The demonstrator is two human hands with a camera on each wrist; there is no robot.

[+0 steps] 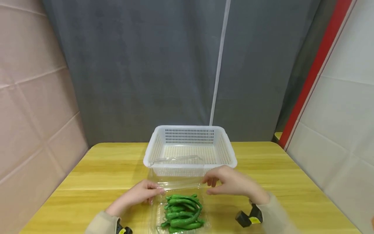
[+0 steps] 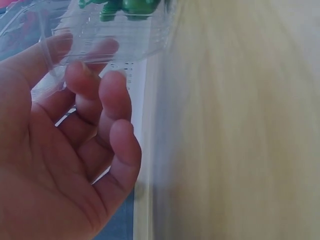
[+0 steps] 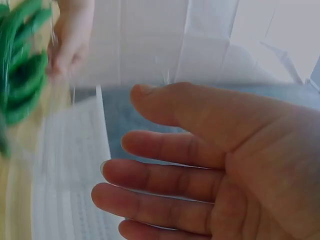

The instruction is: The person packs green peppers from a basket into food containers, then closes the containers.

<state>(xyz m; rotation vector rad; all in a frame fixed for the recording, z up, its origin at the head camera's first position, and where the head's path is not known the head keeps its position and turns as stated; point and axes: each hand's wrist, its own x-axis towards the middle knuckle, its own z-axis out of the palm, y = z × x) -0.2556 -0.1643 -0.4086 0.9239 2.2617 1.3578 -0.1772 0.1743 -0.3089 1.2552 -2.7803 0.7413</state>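
Several long green peppers (image 1: 182, 213) lie in the base of a clear plastic clamshell box (image 1: 160, 213) at the front of the table. Its clear lid (image 1: 178, 178) stands raised at the far side, overlapping the basket in the head view. My left hand (image 1: 144, 191) pinches the box's left edge near the fold between thumb and index finger; the other fingers (image 2: 115, 95) curl loosely below the plastic (image 2: 145, 47). On the right, my right hand (image 1: 230, 182) hovers beside the lid's edge. Its fingers (image 3: 160, 175) are extended and apart, with nothing held.
A white perforated plastic basket (image 1: 148, 159) stands just behind the box on the wooden table (image 1: 114, 165). A grey curtain (image 1: 146, 71) hangs at the table's back edge, with pale panels (image 1: 336, 130) along both sides.
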